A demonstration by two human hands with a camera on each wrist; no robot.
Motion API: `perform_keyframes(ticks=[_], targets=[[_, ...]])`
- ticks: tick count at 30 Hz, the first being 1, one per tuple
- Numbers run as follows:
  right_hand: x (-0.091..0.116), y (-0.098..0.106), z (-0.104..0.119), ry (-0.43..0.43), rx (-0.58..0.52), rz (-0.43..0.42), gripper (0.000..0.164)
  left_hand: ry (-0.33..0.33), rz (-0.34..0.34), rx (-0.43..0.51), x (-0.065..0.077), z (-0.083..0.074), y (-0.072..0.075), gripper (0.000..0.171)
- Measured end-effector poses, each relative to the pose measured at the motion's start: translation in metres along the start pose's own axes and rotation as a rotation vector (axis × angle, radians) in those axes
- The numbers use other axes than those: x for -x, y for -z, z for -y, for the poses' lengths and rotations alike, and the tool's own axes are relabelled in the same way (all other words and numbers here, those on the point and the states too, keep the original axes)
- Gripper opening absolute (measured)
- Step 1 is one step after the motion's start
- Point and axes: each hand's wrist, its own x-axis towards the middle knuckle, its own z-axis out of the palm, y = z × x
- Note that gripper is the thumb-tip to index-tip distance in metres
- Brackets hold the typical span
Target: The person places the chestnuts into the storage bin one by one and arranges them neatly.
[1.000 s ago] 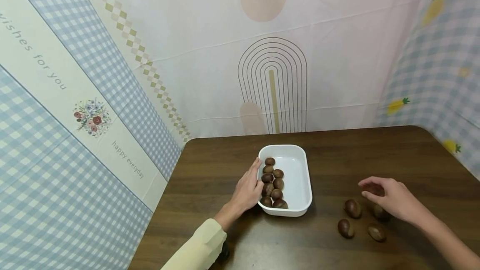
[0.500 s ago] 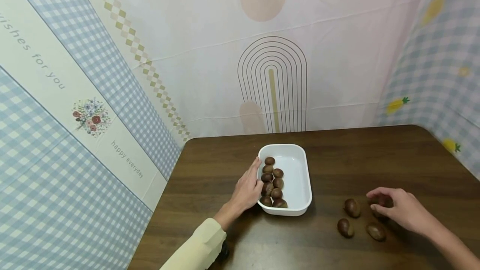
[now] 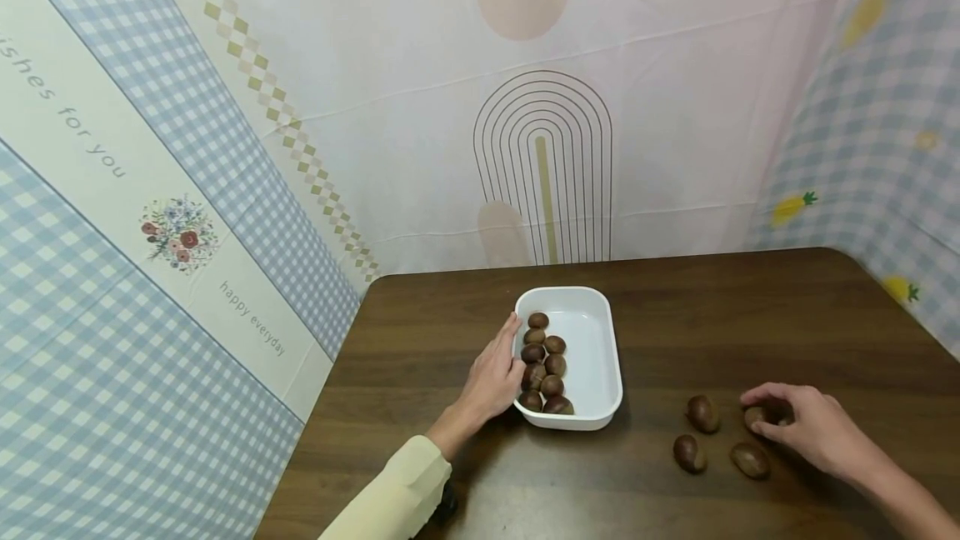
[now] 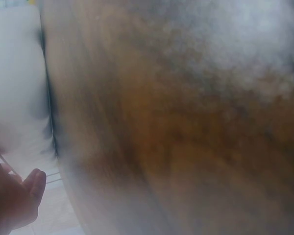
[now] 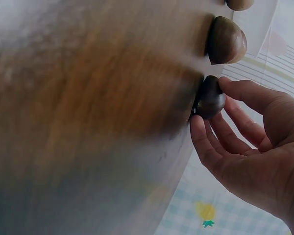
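Note:
A white rectangular dish (image 3: 592, 357) stands mid-table, with several brown chestnuts (image 3: 555, 365) grouped along its left side. My left hand (image 3: 491, 377) rests against the dish's left wall, its fingers extended along the rim. Over at the right, my right hand (image 3: 810, 427) has thumb and fingertips on either side of a chestnut (image 5: 210, 99), which is still at the tabletop and partly hidden by the hand in the head view. Three loose chestnuts lie nearby: an upper one (image 3: 703, 413), a lower left one (image 3: 689, 454) and a lower right one (image 3: 751, 460).
The dark wooden table (image 3: 600, 490) ends at a patterned cloth backdrop (image 3: 420, 148). Checked cloth (image 3: 900, 148) hangs on the right. A small dark object (image 3: 447, 502) shows beneath the left sleeve. Most of the left wrist view is blurred tabletop.
My right hand has moved slightly down and right onto the rightmost chestnut and closed its fingers about it. The left hand and dish keep their places.

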Motion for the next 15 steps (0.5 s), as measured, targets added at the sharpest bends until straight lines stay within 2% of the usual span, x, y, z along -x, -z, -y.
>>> perform_keyframes(ticks=[15], targets=[[0.0032, -0.0038, -0.0023, -0.002, -0.003, -0.029, 0.032, -0.001, -0.005, 0.001, -0.0007, 0.0016, -0.0013, 0.068]])
